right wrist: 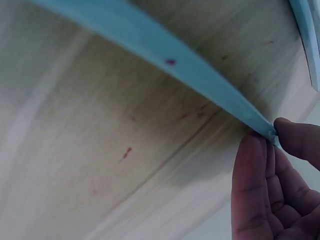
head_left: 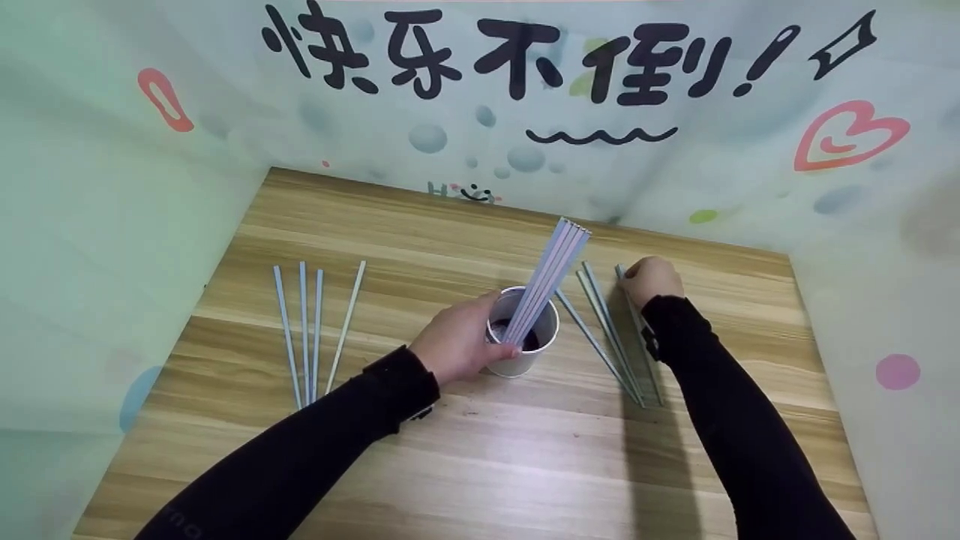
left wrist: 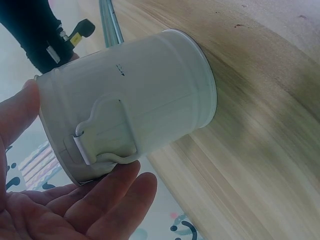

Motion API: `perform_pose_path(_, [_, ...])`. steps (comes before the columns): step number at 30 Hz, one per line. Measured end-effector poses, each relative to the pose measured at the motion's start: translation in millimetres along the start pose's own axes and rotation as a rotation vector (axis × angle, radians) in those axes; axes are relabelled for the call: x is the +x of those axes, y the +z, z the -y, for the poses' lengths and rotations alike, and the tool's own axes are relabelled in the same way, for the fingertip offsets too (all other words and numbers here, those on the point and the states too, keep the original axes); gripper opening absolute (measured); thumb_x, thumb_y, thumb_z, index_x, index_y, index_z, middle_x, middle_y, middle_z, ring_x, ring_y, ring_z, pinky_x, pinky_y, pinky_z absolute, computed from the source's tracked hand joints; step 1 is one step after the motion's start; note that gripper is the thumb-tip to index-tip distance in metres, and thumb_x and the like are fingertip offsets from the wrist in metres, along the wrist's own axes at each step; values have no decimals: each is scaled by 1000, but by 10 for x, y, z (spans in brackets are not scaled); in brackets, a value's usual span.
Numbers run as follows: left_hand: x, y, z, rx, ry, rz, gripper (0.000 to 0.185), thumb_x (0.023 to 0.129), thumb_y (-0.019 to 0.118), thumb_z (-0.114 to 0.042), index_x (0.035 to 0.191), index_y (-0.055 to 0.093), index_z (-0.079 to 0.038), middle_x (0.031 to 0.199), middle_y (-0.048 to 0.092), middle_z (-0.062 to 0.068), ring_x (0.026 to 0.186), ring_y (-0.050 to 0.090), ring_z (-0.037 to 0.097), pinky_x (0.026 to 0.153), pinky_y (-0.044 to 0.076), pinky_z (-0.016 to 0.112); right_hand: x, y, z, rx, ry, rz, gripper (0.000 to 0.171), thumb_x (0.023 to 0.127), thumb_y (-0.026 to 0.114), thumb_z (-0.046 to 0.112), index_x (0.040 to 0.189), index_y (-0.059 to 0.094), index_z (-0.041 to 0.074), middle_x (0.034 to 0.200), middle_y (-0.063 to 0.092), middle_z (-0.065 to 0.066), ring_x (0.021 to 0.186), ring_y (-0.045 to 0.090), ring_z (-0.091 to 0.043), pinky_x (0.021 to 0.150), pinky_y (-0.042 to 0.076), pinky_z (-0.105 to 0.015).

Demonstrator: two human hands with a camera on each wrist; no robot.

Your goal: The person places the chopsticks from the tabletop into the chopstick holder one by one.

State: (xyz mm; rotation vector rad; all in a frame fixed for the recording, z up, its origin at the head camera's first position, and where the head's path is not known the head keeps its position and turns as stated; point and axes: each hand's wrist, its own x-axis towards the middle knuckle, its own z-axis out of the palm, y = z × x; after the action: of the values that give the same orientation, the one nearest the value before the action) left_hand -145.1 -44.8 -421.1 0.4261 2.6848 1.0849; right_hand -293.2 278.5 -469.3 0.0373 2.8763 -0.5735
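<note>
A white metal cup [head_left: 525,358] stands in the middle of the wooden table [head_left: 480,450]. Several pale blue and pink sticks [head_left: 551,274] lean in it toward the back right. My left hand [head_left: 459,343] grips the cup's left side; in the left wrist view my left hand [left wrist: 85,150] has its thumb and fingers round the cup [left wrist: 145,100]. My right hand [head_left: 649,279] pinches the far end of a blue stick [head_left: 639,330] lying on the table to the right. In the right wrist view my right hand [right wrist: 272,137] holds the tip of that stick [right wrist: 165,62].
Several loose sticks [head_left: 309,330] lie in a row on the left of the table, and a few more sticks [head_left: 604,334] lie fanned out right of the cup. Printed walls [head_left: 480,112] close the table in at the back and both sides.
</note>
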Motion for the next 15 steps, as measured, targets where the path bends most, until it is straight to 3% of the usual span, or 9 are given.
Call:
perform_pose_path(10, [-1,-4,-9,-3,-16,8,77,86,83,-35,149,47,-9,132,68,14,123,63,28,109,48,45,-62,-152,41,78,24,13,33,100,60,18,121,67,-7,122,66,-28,110,62,-43,96,52,-52])
perform_pose_path(15, [0,-3,-10,-3,-10,3,77,86,83,-35,150,47,-11,133,67,12,124,63,28,109,48,44,-101,-311,99,107,-3,-31,32,100,60,18,120,67,-6,113,68,-25,89,67,-28,82,54,-40])
